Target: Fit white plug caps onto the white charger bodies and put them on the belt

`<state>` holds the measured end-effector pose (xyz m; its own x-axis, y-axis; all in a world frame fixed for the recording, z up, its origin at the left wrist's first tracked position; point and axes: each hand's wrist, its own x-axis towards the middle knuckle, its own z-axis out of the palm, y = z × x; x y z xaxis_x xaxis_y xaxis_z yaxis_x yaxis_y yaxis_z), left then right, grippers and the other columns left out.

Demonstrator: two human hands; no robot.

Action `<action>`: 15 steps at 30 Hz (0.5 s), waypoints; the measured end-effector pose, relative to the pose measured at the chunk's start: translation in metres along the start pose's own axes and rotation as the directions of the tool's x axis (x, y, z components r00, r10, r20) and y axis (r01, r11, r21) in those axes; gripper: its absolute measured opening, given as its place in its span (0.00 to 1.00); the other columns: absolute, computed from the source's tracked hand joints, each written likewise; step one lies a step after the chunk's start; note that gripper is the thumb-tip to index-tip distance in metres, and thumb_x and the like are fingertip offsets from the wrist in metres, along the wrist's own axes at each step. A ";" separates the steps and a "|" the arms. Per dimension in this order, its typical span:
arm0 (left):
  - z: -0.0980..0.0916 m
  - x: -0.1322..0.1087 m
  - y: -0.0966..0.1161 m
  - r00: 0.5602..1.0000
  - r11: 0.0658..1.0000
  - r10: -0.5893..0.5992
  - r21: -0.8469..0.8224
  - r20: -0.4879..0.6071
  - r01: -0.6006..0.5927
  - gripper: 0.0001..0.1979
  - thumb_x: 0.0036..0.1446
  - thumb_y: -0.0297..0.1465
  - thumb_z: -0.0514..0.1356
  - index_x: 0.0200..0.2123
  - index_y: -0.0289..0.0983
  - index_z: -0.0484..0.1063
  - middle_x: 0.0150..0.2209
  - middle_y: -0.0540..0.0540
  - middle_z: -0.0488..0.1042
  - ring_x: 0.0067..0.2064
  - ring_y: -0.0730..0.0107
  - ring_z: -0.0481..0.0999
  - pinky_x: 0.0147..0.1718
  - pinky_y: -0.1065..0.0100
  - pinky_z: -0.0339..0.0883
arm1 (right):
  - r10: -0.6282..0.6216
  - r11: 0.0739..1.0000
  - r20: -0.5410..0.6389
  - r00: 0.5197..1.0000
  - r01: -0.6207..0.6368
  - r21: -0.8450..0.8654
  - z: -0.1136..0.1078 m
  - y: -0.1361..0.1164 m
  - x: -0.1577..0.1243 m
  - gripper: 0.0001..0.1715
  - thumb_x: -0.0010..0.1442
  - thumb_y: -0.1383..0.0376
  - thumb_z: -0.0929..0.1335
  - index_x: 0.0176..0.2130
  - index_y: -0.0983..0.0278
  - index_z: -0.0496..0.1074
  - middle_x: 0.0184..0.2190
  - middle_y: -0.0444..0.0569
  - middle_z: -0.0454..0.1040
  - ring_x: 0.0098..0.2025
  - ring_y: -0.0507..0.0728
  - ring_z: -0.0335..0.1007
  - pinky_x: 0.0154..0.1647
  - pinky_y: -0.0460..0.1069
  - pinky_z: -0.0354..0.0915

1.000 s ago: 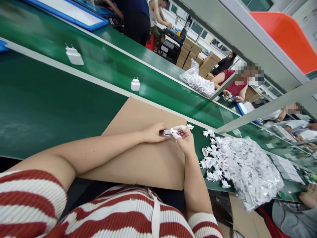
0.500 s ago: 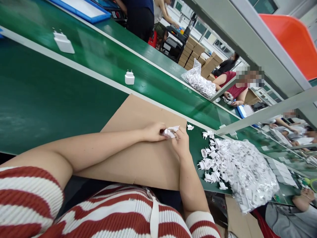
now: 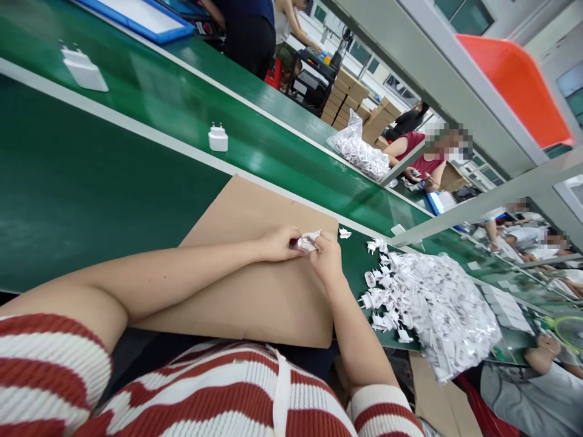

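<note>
Above the sheet of brown cardboard [image 3: 255, 291], my two hands meet near its right edge. My left hand [image 3: 283, 244] is closed, its fingers pinching one side of a small white plastic charger part [image 3: 305, 244]. From the other side, my right hand [image 3: 327, 255] has its fingers bent around the same part; white coverings show on its fingertips. Fingers hide most of the part. Just right of the cardboard lies a single white plug piece [image 3: 345, 233]. Beyond it are loose white plug pieces [image 3: 380, 297], spilling from a clear plastic bag [image 3: 455, 321] full of them.
White chargers [image 3: 218, 138] with two pins stand on the green conveyor belt [image 3: 155, 103] ahead. A metal frame post [image 3: 455, 221] slants across the right side, under an orange bin [image 3: 514, 85]. Co-workers sit across the belt and at the right; another clear bag [image 3: 362, 149] lies opposite.
The chargers on the belt have shifted left in view. My right hand's fingers have folded in closer around the white part. The view has turned slightly.
</note>
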<state>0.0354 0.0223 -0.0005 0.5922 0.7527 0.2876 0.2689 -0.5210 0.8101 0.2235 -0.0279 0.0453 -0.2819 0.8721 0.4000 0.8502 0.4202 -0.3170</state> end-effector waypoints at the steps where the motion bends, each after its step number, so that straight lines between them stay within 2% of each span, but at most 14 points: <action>1: 0.001 0.001 -0.001 1.000 1.000 0.003 0.021 -0.010 -0.003 0.18 0.58 0.47 0.66 0.32 0.37 0.74 0.31 0.46 0.72 0.34 0.62 0.72 0.33 0.64 0.62 | 0.032 0.999 -0.018 0.999 -0.032 -0.003 0.002 -0.001 -0.002 0.13 0.57 0.74 0.65 0.33 0.62 0.78 0.31 0.48 0.69 0.38 0.59 0.66 0.40 0.51 0.65; 3: 0.002 0.002 -0.003 1.000 0.999 0.015 0.044 -0.027 -0.014 0.19 0.57 0.48 0.66 0.32 0.37 0.74 0.31 0.46 0.72 0.35 0.61 0.73 0.35 0.64 0.63 | 0.092 0.996 -0.052 0.994 -0.091 0.017 0.006 -0.005 -0.008 0.13 0.59 0.72 0.66 0.37 0.61 0.80 0.33 0.49 0.71 0.40 0.59 0.68 0.43 0.52 0.67; 5: 0.003 0.002 -0.003 0.999 0.999 0.028 0.037 -0.032 -0.027 0.19 0.58 0.48 0.66 0.33 0.37 0.75 0.32 0.45 0.74 0.37 0.59 0.74 0.37 0.63 0.65 | 0.127 0.988 -0.073 0.989 -0.121 0.092 0.011 -0.009 -0.014 0.17 0.62 0.70 0.66 0.47 0.61 0.81 0.38 0.50 0.75 0.44 0.60 0.71 0.49 0.53 0.68; 7: 0.004 0.001 0.000 0.999 0.999 0.023 0.028 -0.030 -0.023 0.19 0.58 0.48 0.65 0.33 0.37 0.76 0.33 0.44 0.76 0.37 0.60 0.74 0.38 0.63 0.66 | 0.181 0.965 -0.102 0.978 -0.157 0.208 0.015 -0.010 -0.018 0.26 0.66 0.66 0.66 0.61 0.59 0.74 0.44 0.50 0.77 0.48 0.59 0.73 0.55 0.54 0.69; 9: 0.005 -0.001 0.005 1.000 1.000 -0.002 0.007 -0.030 0.002 0.20 0.58 0.49 0.64 0.34 0.36 0.76 0.34 0.43 0.77 0.37 0.59 0.75 0.38 0.62 0.67 | 0.262 0.926 -0.153 0.953 -0.204 0.317 0.018 -0.007 -0.020 0.35 0.68 0.61 0.66 0.71 0.59 0.62 0.51 0.51 0.77 0.52 0.58 0.73 0.59 0.54 0.68; 11: 0.005 -0.002 0.010 0.999 0.999 -0.042 -0.035 -0.024 0.041 0.21 0.58 0.49 0.65 0.39 0.36 0.78 0.37 0.42 0.80 0.38 0.58 0.77 0.39 0.61 0.70 | 0.339 0.903 -0.223 0.914 -0.250 0.348 0.019 0.001 -0.020 0.39 0.68 0.58 0.67 0.73 0.59 0.58 0.59 0.55 0.72 0.59 0.59 0.71 0.64 0.56 0.66; 13: 0.004 0.004 0.011 0.994 0.992 -0.110 -0.055 -0.004 0.109 0.25 0.54 0.49 0.66 0.47 0.36 0.77 0.43 0.41 0.82 0.41 0.54 0.79 0.41 0.59 0.72 | 0.404 0.897 -0.260 0.877 -0.324 0.302 0.019 0.011 -0.019 0.37 0.68 0.57 0.67 0.72 0.61 0.61 0.64 0.59 0.67 0.67 0.63 0.64 0.69 0.60 0.60; 15: -0.002 0.020 0.007 0.982 0.981 -0.189 -0.028 0.022 0.190 0.30 0.50 0.49 0.68 0.51 0.36 0.76 0.46 0.39 0.82 0.44 0.51 0.80 0.44 0.57 0.73 | 0.494 0.863 -0.239 0.836 -0.440 0.247 0.017 0.019 -0.018 0.35 0.68 0.57 0.67 0.70 0.63 0.64 0.66 0.61 0.65 0.70 0.66 0.59 0.72 0.63 0.57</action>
<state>0.0478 0.0342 0.0118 0.5475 0.8285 0.1174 0.3550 -0.3570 0.8640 0.2374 -0.0310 0.0169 0.2907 0.8768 0.3830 0.7482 0.0412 -0.6622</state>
